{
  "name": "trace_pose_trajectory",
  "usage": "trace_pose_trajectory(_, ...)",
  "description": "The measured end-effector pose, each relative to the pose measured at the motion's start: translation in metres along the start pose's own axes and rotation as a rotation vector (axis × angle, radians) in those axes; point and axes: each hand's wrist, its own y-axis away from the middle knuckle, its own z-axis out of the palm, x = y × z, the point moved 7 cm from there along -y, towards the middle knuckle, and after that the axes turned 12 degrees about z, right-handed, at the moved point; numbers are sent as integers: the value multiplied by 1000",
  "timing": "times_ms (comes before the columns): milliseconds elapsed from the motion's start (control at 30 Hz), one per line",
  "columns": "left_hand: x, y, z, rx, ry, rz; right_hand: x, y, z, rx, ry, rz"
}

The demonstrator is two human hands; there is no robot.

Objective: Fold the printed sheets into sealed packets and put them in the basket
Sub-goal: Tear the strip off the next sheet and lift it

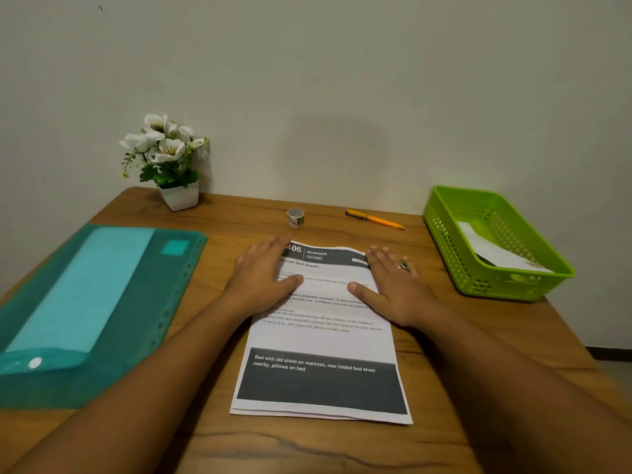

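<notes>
A small stack of printed sheets (321, 340) lies flat in the middle of the wooden table, the top one headed "406 Bedroom" with a dark band near its lower edge. My left hand (265, 278) rests flat on the stack's upper left part, fingers straight. On the upper right part my right hand (393, 285), with a ring on it, lies flat too. A green plastic basket (444, 230) stands at the right, with one folded white packet (496, 251) inside. A roll of clear tape (295, 217) stands behind the sheets.
A teal plastic document folder (102, 302) covers the table's left side. An orange pen (374, 219) lies at the back right of the tape. A white pot of white flowers (171, 165) stands at the back left against the wall. The table's right edge runs just past the basket.
</notes>
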Motion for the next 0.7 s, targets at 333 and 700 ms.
trace_pose_trajectory(333,-16,0,-14,323,850,-156,2,1,-2,73,-98,-4)
trace_pose_trajectory(700,-22,4,-9,353,882,-176,32,3,-12,87,-1044,138)
